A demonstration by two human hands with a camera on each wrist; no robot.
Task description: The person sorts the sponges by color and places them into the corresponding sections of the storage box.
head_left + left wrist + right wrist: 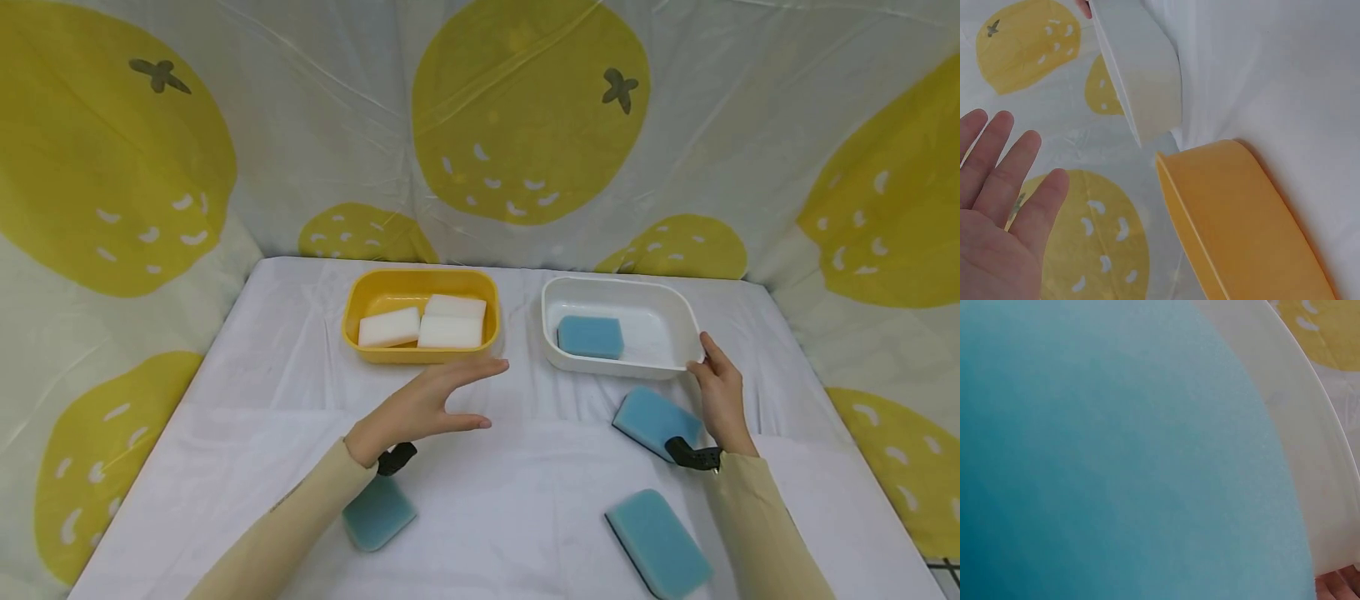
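My right hand [723,392] grips the white plastic basin [660,367] at its right front corner, thumb and fingers at the rim. One blue sponge [590,337] lies inside that basin, on the left. My left hand [423,402] is held in front of the yellow basin [408,356] with fingers extended and thumb spread, nothing between them; the left wrist view also has its fingers [1007,175] apart beside the yellow basin. Several white sponges [450,330] lie in the yellow basin. Another blue sponge [656,421] sits just below the white basin and fills most of the right wrist view.
Toward the front right lies a blue sponge [660,542] with a dark underside. A further blue sponge [378,512] rests near my left forearm, partly covered by it. A white cloth [517,500] covers the table, and a lemon-print curtain [330,133] surrounds the back and sides.
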